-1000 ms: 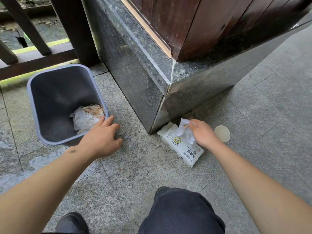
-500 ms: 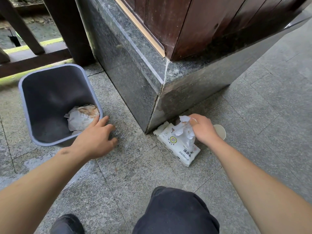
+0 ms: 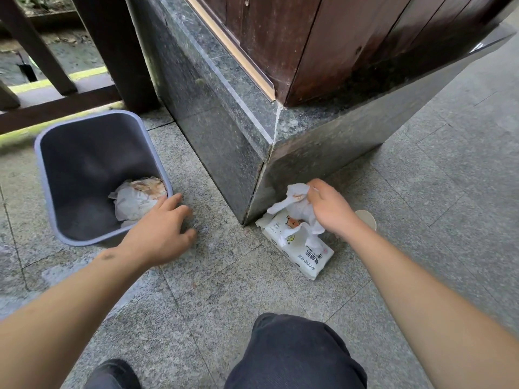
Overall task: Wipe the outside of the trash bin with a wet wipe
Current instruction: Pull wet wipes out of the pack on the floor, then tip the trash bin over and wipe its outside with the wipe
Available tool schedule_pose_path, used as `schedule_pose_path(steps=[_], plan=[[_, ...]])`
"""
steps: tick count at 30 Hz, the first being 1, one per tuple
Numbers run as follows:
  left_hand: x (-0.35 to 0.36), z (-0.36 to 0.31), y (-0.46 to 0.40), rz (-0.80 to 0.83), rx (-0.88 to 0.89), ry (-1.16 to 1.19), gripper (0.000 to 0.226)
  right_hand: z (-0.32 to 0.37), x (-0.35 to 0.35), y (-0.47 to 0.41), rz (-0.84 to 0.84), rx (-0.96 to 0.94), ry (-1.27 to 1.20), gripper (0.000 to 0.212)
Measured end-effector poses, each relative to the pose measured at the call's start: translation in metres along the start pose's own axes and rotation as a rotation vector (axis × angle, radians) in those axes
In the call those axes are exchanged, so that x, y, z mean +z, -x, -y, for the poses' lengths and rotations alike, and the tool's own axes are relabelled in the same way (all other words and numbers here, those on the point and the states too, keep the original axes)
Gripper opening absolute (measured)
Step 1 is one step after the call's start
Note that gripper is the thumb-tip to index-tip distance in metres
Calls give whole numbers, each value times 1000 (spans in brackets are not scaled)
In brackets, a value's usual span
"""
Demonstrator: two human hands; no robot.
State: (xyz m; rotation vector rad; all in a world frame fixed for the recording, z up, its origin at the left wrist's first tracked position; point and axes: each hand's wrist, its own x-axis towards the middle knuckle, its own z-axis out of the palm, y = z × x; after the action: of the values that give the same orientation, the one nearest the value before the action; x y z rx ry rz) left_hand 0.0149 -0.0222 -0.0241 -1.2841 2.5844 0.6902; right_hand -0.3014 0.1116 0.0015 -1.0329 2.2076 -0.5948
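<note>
We see the grey trash bin (image 3: 92,175) standing upright on the stone floor (image 3: 224,299) at the left, near a dark wooden post (image 3: 118,51). Crumpled paper (image 3: 137,197) lies inside it. The left hand (image 3: 160,234) rests at the bin's near corner, fingers spread and relaxed, gripping nothing; whether the fingertips touch the rim we cannot tell. The right hand (image 3: 331,209) pinches a white wet wipe (image 3: 295,203), which trails down to the opening of the wipe pack (image 3: 300,248) lying flat on the floor beside the granite plinth (image 3: 224,130). The hand covers part of the wipe and hides most of a pale round cup (image 3: 366,219) behind the wrist. Our dark trouser knee (image 3: 295,355) is cut off by the lower edge.
</note>
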Motion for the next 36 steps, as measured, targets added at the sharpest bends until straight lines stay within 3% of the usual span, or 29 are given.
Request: schedule_pose_path(steps=[6,11,16,21,29,36], plan=[[-4,2,5,-60,34,30,38,23,37,8,121,189,-419,31],[-5,8,1,-234,-72,127,44,49,64,12,178,296,-824,26],[4,8,-15,-255,-155,74,59,57,85,19,355,463,-1027,28],[3,16,-14,-207,-143,7,63,65,90,25,506,445,-1073,41],[-23,45,43,-300,-136,281,48,107,91,31,546,336,-836,27],[-36,53,100,-373,-338,600,47,166,74,42,513,188,-803,31]])
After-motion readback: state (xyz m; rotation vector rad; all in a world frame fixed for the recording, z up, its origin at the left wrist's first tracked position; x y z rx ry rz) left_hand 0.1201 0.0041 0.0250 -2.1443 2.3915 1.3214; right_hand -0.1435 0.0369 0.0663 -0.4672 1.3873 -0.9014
